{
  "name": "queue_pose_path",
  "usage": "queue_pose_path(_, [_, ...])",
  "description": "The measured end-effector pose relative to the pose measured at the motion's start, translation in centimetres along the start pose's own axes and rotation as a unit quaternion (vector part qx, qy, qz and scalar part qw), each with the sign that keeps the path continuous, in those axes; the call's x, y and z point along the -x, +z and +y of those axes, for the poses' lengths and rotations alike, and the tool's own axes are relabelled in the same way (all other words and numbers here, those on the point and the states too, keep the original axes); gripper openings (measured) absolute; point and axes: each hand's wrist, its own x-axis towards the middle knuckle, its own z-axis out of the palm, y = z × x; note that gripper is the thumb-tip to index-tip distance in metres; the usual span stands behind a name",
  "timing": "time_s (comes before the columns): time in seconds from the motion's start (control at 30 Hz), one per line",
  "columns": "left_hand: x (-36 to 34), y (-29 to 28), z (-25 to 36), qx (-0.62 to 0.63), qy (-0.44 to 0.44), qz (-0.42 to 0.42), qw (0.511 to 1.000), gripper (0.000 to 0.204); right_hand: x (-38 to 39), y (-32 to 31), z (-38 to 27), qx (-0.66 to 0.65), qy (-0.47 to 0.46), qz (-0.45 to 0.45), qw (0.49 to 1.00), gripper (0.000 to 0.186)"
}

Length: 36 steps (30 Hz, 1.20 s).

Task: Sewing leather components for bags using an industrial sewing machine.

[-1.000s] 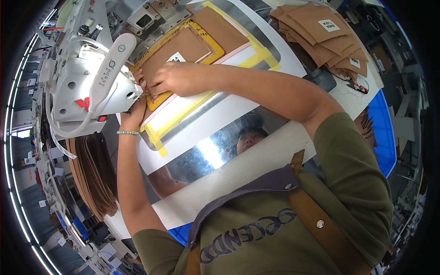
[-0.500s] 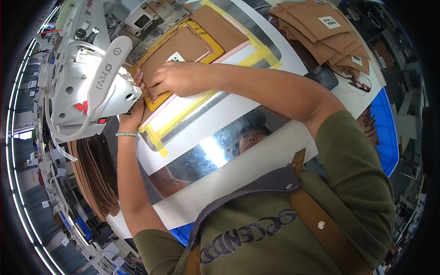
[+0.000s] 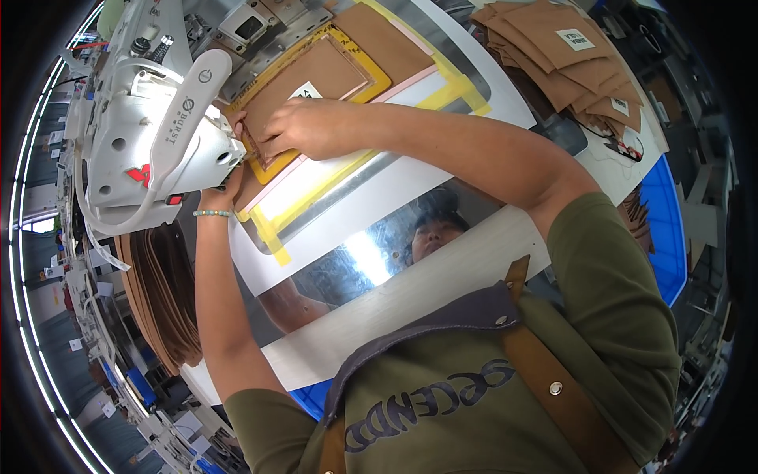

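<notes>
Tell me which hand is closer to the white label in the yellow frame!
Right. The right hand is at the white label, seemingly covering part; the left hand is farther left, partly behind the sewing machine.

Clock referenced to the yellow frame (image 3: 373,89). Nine o'clock: obstructed; white machine head (image 3: 118,154) partly covers the left hand (image 3: 228,189). Eleven o'clock: blocked by metal bracket (image 3: 272,35). Three o'clock: brown stack (image 3: 545,47) limits passage. Four o'clock: right forearm (image 3: 450,142) crosses. Six o'clock: open approach above white sheet (image 3: 339,209) and shiny plate (image 3: 335,272).
</notes>
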Motion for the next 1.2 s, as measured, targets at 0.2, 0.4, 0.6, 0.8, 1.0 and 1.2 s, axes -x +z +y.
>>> queue_pose_path(0.2, [0.7,0.4,-0.4,0.123,0.214,0.143,0.958,0.04,0.4,0.3,0.6,-0.001,0.017,-0.002,1.0,0.043])
queue_pose_path(0.4, [5.6,0.7,-8.9,0.045,0.019,0.023,0.999,0.045,-2.2,0.0,-1.2,-0.009,-0.027,-0.004,1.0,0.044])
queue_pose_path(0.6, [-1.0,0.1,-0.8,0.164,0.143,0.061,0.974,0.031,0.0,0.2,0.3,-0.01,0.019,0.012,1.0,0.042])
queue_pose_path(0.8, [-1.1,0.2,-1.1,0.244,0.108,0.045,0.963,0.03,-0.1,-0.1,0.2,-0.017,0.011,0.01,1.0,0.04])
queue_pose_path(1.0, [-1.5,0.5,-2.1,0.247,0.104,0.032,0.963,0.035,-1.2,-0.6,0.7,0.013,0.015,-0.056,0.998,0.042])
queue_pose_path(1.2, [-1.2,0.8,-2.6,0.272,0.083,0.031,0.958,0.035,-1.5,0.0,1.0,0.031,-0.008,-0.044,0.999,0.039])
